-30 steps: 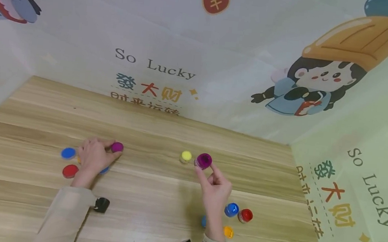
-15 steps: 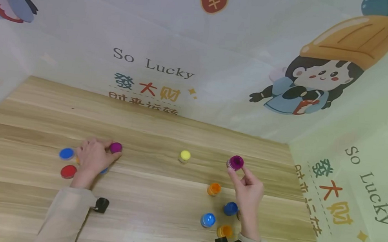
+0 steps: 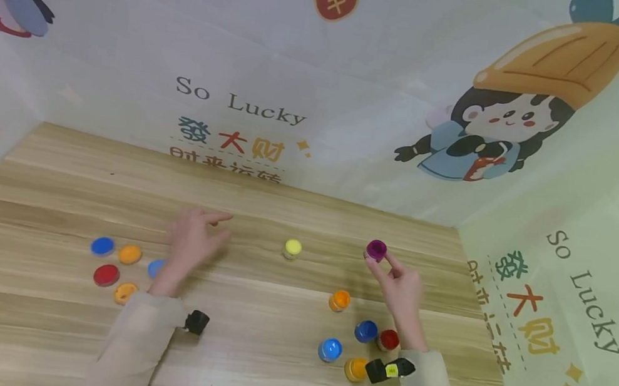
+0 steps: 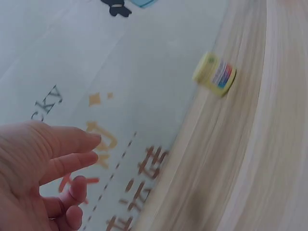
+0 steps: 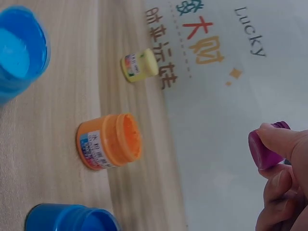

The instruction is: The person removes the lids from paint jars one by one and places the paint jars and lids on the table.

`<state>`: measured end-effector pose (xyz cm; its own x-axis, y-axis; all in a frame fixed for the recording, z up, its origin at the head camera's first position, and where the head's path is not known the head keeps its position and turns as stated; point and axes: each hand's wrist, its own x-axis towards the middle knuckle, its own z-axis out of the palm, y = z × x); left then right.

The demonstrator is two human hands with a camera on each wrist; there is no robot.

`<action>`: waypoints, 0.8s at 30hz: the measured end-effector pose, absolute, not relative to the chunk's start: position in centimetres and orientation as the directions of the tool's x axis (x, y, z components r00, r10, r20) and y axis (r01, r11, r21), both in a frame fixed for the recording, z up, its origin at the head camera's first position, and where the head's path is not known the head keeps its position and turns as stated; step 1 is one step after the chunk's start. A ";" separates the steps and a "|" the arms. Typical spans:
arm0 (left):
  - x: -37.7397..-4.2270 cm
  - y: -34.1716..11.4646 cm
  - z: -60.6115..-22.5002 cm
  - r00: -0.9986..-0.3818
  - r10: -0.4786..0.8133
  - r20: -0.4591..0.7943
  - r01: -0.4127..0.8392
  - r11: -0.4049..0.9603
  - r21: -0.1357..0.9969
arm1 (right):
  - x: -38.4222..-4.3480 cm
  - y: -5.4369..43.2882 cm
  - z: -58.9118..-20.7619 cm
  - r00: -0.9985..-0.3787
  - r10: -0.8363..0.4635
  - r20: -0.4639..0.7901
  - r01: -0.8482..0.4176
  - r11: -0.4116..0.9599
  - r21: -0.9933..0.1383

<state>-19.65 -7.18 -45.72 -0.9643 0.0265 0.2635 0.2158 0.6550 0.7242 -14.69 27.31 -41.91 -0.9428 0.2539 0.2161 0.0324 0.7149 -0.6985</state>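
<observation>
My right hand pinches a small open jar of purple paint between thumb and fingers, above the back right of the table. In the right wrist view the purple jar is tilted. My left hand holds nothing; its fingers are loosely extended over the table, left of a yellow paint jar with its lid on. That yellow jar stands beyond the fingertips in the left wrist view. The purple lid does not show, and the hand covers the table beneath it.
Open paint jars stand at the right: orange, dark blue, red, light blue and yellow-orange. Several lids lie at the left, among them a red lid and a blue lid. A printed cloth walls the table.
My left hand has let go of the purple lid and moved right, toward the yellow jar. My right hand has carried the purple jar right, away from the yellow jar, uncovering an orange jar.
</observation>
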 end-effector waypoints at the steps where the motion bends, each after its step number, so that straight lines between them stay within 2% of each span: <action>1: -19.9 -6.5 -45.8 -0.961 0.039 0.273 0.234 0.637 0.734 | -15.0 27.3 -42.0 -0.947 0.250 0.203 0.039 0.715 -0.698; 6: -20.9 -3.8 -46.3 -0.960 0.102 0.262 0.270 0.587 0.763 | -16.7 27.1 -42.6 -0.958 0.248 0.142 0.074 0.695 -0.715; 14: -21.4 -0.8 -47.3 -0.968 0.175 0.178 0.245 0.539 0.806 | -19.2 26.9 -44.1 -0.956 0.285 0.064 0.151 0.668 -0.729; 24: -21.8 1.4 -47.5 -0.958 0.254 0.131 0.259 0.578 0.774 | -21.2 27.7 -46.6 -0.933 0.357 -0.030 0.275 0.659 -0.700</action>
